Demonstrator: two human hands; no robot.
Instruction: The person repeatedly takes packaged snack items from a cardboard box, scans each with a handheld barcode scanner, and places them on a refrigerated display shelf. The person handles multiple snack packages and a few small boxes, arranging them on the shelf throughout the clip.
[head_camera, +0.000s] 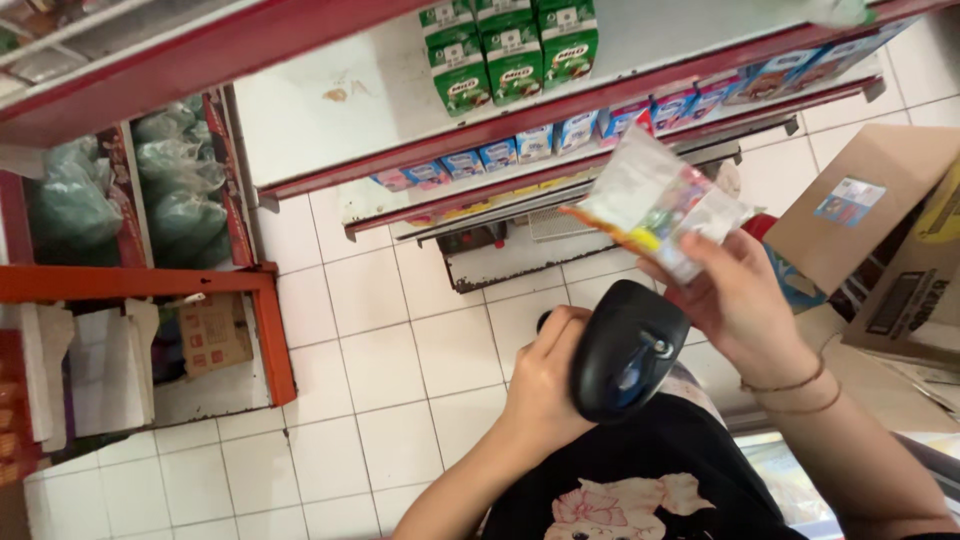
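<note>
**Scanner and packet held over tiled floor**

We see the left hand with fingers wrapped tight around a black scanner. Just beyond, the right hand pinches a clear plastic packet of colourful bits, raised above the floor. Farther off, a cardboard box, then red shelves with green cartons near the top shelf's front edge.

White tiled floor spreads beneath red-edged store shelves. Green drink cartons stand on the top shelf at 12 o'clock, blue cartons line the tier below, and an open cardboard box rests on the floor at 3 o'clock.
</note>
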